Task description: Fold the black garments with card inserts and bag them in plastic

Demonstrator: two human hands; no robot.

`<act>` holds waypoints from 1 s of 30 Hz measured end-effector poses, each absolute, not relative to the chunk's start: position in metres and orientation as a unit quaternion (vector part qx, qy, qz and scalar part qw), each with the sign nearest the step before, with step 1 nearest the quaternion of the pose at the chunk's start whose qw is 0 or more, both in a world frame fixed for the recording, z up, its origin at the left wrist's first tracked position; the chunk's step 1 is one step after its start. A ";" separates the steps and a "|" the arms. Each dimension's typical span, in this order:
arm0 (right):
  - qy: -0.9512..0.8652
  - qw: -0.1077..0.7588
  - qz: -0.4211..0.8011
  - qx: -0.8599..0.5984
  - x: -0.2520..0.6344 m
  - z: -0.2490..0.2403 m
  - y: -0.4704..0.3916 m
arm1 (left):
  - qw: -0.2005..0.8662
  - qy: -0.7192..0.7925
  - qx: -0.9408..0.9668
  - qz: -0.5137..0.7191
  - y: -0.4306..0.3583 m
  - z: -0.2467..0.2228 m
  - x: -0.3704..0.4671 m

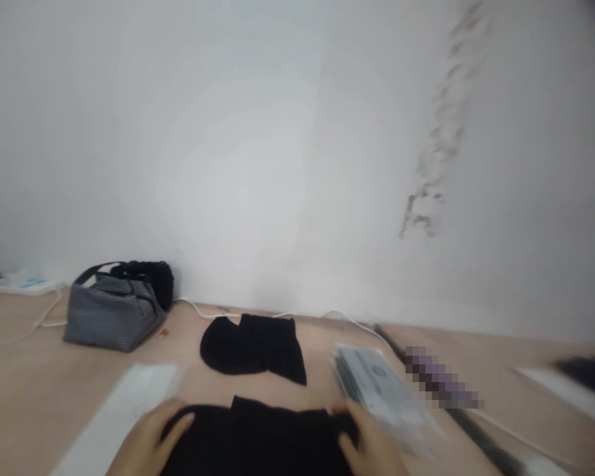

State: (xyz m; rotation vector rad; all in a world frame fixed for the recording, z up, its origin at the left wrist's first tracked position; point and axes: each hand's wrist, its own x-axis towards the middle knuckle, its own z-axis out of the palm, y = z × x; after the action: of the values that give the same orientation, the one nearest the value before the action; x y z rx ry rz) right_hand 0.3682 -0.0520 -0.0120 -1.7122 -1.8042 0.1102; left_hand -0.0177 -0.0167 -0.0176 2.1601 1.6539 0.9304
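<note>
Black fabric [258,439] fills the bottom middle of the view, its lower part cut off by the frame edge. At its left side my left hand [153,436] grips the cloth between thumb and fingers. My right hand [369,439] holds the opposite side the same way, slightly blurred. Just beyond, a separate black cloth piece [255,347], rounded at its left end, lies flat on the table [20,383]. A white sheet or board [123,416] lies beside and partly behind my left hand. Beyond my right hand is a stack of clear plastic packages [381,383].
A grey striped bag [112,311] and a black bag [153,277] stand at the back left by the wall. White cables [198,307] run along the wall. A dark strip [471,430] crosses the right side, near a pixelated purple item [439,377].
</note>
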 end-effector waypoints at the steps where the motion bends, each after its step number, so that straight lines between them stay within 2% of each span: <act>1: -0.681 0.319 0.029 -0.659 0.363 -0.008 -0.042 | 0.119 0.579 0.738 0.324 -0.006 -0.017 -0.012; 9: -0.639 0.131 -0.077 -0.754 0.335 -0.031 0.001 | -0.004 0.625 0.761 0.175 0.027 -0.027 0.011; 14: -0.713 0.151 -0.124 -0.673 0.316 -0.033 -0.010 | -0.043 0.527 0.826 0.195 0.014 -0.026 0.018; 18: -0.842 0.150 -0.023 -0.517 0.285 -0.035 -0.017 | 0.010 0.429 0.892 0.140 0.002 -0.040 0.023; 21: -0.859 0.117 0.014 -0.499 0.273 -0.052 -0.012 | 0.043 0.437 0.892 0.108 0.000 -0.049 0.026; 26: -0.852 0.117 -0.017 -0.509 0.275 -0.073 -0.001 | 0.025 0.450 0.881 0.147 -0.002 -0.051 0.024; 30: -0.853 0.112 -0.005 -0.510 0.260 -0.066 0.000 | 0.008 0.577 0.764 0.289 -0.019 -0.068 0.003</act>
State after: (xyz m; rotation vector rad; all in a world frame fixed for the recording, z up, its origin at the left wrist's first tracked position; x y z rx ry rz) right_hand 0.2597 -0.0004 -0.0657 -1.4984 -2.5030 -0.0147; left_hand 0.0027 -0.0185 -0.0683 2.3880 1.8030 0.9042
